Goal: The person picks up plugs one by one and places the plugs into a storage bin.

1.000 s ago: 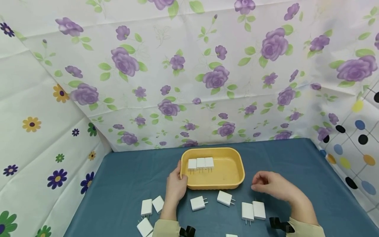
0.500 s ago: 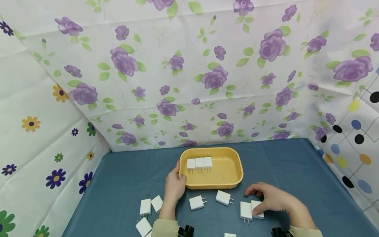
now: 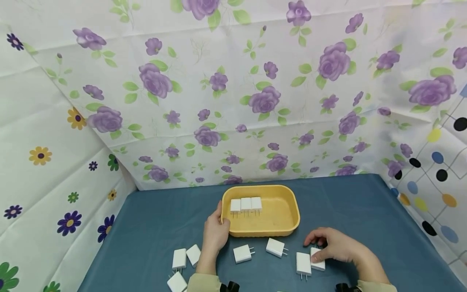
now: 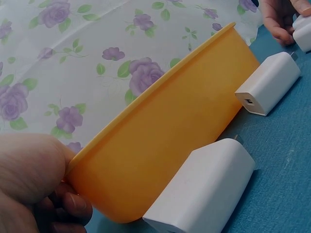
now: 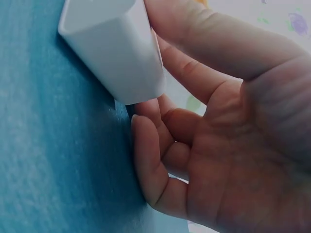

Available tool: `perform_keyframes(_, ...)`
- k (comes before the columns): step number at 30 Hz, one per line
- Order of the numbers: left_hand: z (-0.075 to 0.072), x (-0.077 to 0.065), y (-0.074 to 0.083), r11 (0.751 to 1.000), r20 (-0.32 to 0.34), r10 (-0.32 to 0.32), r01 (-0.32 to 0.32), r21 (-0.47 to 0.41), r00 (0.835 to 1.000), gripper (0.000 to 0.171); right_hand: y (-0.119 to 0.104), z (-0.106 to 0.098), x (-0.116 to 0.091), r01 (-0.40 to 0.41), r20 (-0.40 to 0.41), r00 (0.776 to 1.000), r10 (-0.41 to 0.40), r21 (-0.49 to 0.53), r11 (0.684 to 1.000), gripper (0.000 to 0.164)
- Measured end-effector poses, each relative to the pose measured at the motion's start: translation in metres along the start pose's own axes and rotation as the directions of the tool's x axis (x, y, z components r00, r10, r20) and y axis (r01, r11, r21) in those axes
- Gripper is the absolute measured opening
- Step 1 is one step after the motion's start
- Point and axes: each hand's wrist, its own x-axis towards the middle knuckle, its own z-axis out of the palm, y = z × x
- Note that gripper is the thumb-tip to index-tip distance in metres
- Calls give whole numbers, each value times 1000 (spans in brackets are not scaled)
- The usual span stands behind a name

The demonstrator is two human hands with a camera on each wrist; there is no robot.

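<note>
My left hand grips the left rim of a yellow plastic tray, thumb over the edge and fingers beneath, as the left wrist view shows. Three white USB wall chargers stand in a row inside the tray, at its left, prongs toward me. To the tray's front right, my right hand pinches another white charger between thumb and fingers, low over the cloth. That charger fills the top of the right wrist view. Just left of it lies a second charger, prongs toward me.
Two chargers, one nearer the left and one nearer the right, lie in front of the tray. Several more chargers are grouped left of my left forearm. A blue cloth covers the table, with flowered sheets behind it.
My right hand has come down and leftward from beside the tray onto the right charger of the pair, which now sits slightly apart from its neighbour. My left hand stays on the tray.
</note>
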Motion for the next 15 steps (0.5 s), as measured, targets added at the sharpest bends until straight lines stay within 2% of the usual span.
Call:
perform_keyframes(7,1,0,3,1000,0,-3,3,2,1000,64,2,-5,-3,12,25,1000,-13,14,1000,23)
perform_keyframes(15,0,-1,5,1000,6,-25,25,-14,1000,65,0,-4,-7,12,59,998,-16,66,998,41)
